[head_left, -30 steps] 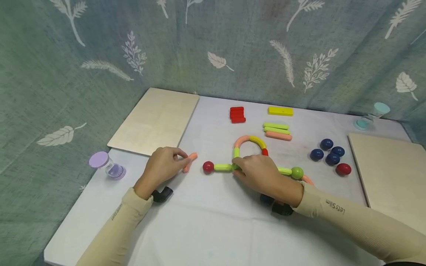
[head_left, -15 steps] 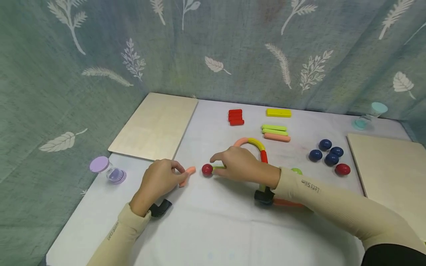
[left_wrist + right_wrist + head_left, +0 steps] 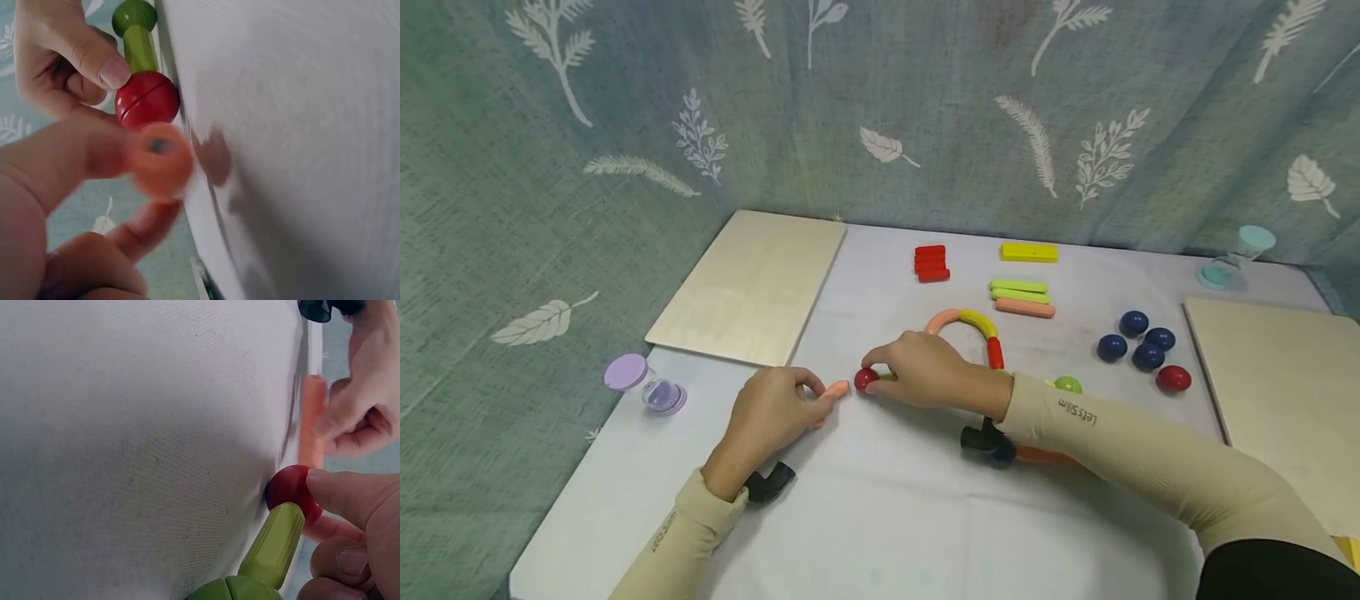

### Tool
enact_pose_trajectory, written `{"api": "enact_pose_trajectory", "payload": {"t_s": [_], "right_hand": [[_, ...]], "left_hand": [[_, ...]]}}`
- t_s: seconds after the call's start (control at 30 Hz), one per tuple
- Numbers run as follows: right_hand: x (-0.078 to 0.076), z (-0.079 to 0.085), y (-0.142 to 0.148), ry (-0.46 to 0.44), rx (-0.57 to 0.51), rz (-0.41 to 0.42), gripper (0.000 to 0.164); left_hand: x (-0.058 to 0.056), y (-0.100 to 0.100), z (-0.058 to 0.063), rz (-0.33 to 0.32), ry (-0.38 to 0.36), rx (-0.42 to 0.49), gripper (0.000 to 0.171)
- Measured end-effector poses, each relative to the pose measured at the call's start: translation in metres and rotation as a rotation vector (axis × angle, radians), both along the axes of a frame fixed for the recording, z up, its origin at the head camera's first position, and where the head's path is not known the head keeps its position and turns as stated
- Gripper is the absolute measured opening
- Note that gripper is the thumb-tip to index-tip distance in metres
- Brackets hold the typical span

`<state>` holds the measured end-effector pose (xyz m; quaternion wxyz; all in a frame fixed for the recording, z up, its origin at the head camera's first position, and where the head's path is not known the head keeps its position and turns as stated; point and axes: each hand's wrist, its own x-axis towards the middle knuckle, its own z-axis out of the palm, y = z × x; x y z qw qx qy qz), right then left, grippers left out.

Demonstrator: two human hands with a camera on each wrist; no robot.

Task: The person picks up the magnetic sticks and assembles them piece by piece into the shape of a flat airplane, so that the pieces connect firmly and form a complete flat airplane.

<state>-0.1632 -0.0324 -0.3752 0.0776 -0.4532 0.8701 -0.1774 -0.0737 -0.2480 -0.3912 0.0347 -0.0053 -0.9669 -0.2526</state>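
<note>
My left hand [image 3: 778,412] pinches a curved orange stick [image 3: 837,389] between thumb and fingers, just left of a red ball [image 3: 865,381]. My right hand [image 3: 936,371] holds that ball between thumb and forefinger. A yellow-green rod [image 3: 273,547] joins the ball to a green ball [image 3: 234,590] in the right wrist view. In the left wrist view the stick's round end points at the camera, in front of the ball. Behind my right hand an arch of peach, yellow and red pieces [image 3: 979,322] shows. Another green ball [image 3: 1067,384] lies beyond my right wrist, partly covered by the sleeve.
Red sticks [image 3: 932,263], a yellow bar [image 3: 1028,252], yellow-green sticks [image 3: 1018,292] and a peach stick [image 3: 1024,308] lie behind. Several blue balls [image 3: 1147,357] and a red one sit right, beside a board [image 3: 1285,392]. Another board [image 3: 752,283] and a purple sand timer [image 3: 662,396] stand left.
My right hand has moved left from the joint below the arch to the red ball and grips it. My left hand has brought the orange stick right, closer to the ball.
</note>
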Motion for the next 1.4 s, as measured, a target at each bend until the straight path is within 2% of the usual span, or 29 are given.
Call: {"api": "enact_pose_trajectory", "payload": {"t_s": [0.2, 0.47, 0.73, 0.97, 1.1, 1.27, 1.4], "right_hand": [[-0.001, -0.001, 0.000, 0.013, -0.017, 0.000, 0.031], [-0.001, -0.002, 0.000, 0.002, -0.010, 0.015, 0.031], [-0.001, -0.004, 0.000, -0.001, -0.031, -0.009, 0.033], [-0.002, -0.007, 0.000, -0.007, -0.055, -0.015, 0.033], [-0.001, -0.008, 0.001, 0.007, -0.058, -0.021, 0.032], [-0.001, -0.008, 0.002, 0.001, -0.064, -0.026, 0.033], [-0.002, -0.008, 0.003, -0.028, -0.073, -0.024, 0.034]], "left_hand": [[-0.003, 0.005, 0.001, -0.050, 0.059, -0.030, 0.026], [-0.002, 0.005, 0.001, -0.047, 0.046, -0.024, 0.022], [-0.005, 0.003, -0.001, -0.047, 0.060, -0.036, 0.022], [-0.008, -0.002, -0.002, -0.043, 0.030, 0.004, 0.031], [-0.010, -0.007, -0.001, -0.034, 0.015, 0.027, 0.024], [-0.016, -0.014, 0.003, -0.037, 0.043, 0.027, 0.017], [-0.028, -0.018, 0.011, -0.041, 0.074, 0.035, 0.017]]}}
